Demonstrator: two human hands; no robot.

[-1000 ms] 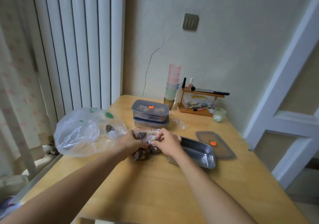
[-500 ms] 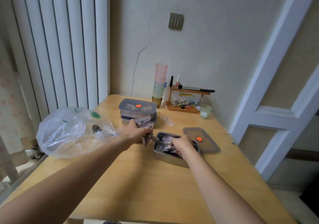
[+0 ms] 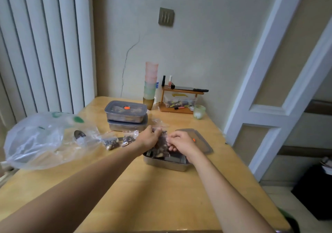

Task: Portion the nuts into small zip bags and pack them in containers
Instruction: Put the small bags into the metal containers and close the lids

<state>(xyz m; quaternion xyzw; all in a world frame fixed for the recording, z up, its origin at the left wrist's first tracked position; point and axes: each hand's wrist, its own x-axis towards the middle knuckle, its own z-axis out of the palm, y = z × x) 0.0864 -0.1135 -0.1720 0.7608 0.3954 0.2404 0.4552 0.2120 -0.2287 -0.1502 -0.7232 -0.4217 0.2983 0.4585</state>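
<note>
Packing mid-way | two lidded containers (image 3: pixel 125 111) stacked far | left hand (image 3: pixel 150 137), right hand (image 3: pixel 180 141) pinching nut bag (image 3: pixel 160 143) over open container (image 3: pixel 166 163) | two filled bags (image 3: pixel 118 141) waiting left

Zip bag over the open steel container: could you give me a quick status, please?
Left hand and right hand both grip zip bag. Bag over open steel container. Lid off, beside it.

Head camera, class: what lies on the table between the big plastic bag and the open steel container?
Two small zip bags of nuts, lying between the big plastic bag and the open steel container.
</note>
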